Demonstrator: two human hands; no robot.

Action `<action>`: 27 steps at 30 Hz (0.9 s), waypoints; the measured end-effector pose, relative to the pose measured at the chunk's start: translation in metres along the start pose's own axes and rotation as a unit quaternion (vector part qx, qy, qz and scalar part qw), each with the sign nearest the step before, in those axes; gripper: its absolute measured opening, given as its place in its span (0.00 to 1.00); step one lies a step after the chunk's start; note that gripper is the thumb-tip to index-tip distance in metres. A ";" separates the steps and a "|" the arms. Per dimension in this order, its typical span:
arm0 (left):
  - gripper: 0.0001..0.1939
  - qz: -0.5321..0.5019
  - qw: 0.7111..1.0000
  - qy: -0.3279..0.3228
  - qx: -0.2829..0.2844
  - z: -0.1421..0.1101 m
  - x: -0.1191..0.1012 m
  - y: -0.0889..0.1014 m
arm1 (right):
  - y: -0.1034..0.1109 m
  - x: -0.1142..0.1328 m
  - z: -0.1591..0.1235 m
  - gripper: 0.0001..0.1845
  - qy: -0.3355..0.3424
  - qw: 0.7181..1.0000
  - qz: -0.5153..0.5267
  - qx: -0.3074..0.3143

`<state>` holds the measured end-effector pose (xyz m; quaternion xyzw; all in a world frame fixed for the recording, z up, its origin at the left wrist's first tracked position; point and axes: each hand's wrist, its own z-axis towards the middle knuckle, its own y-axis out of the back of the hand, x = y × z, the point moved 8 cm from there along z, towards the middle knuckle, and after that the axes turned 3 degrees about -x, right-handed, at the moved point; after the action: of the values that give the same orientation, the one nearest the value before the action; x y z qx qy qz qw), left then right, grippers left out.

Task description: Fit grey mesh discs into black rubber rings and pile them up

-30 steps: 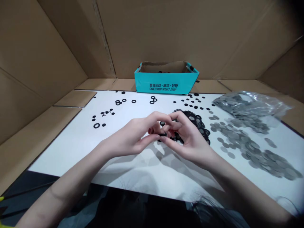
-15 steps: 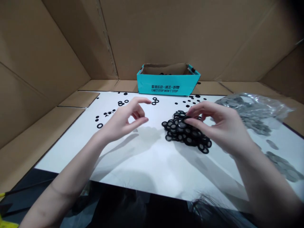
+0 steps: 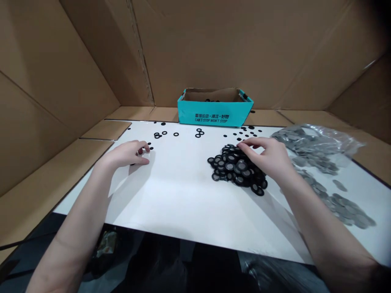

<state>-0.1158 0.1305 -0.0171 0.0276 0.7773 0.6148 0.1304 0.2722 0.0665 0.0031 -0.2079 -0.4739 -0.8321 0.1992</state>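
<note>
My left hand (image 3: pixel 130 154) is over the left side of the white table, thumb and fingers apart, holding nothing. Small black discs (image 3: pixel 149 144) lie just beyond its fingertips. My right hand (image 3: pixel 267 152) reaches to the back edge of a heap of black rings with grey centres (image 3: pixel 230 167). Its thumb and forefinger are pinched together there, and whatever is between them is too small to make out. Part of the heap's right side is hidden beneath this hand.
A turquoise box (image 3: pixel 210 112) with black rings inside stands at the back. Loose black rings (image 3: pixel 199 133) are scattered before it. On the right are a clear plastic bag (image 3: pixel 332 138) of grey discs and loose grey discs (image 3: pixel 348 209). Cardboard walls (image 3: pixel 229 49) surround the table.
My left hand has moved left, away from the middle. A single black ring now lies in the back left area. My right hand has shifted slightly toward the heap's back edge.
</note>
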 end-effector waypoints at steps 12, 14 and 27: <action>0.25 -0.024 0.996 0.074 0.042 -0.006 0.034 0.000 | 0.040 -0.019 -0.005 0.17 -0.091 0.993 -0.077 0.017; 0.24 -0.025 0.996 0.070 0.041 -0.004 0.034 -0.001 | 0.047 -0.034 -0.010 0.18 -0.106 0.989 -0.103 0.027; 0.21 -0.038 0.999 -0.012 0.013 0.007 -0.013 0.005 | 0.077 -0.123 -0.061 0.21 -0.196 0.946 -0.254 0.035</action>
<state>-0.1024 0.1356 -0.0119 0.0069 0.7842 0.5986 0.1630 0.4061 -0.0067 -0.0371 -0.2326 -0.5696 -0.7808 -0.1087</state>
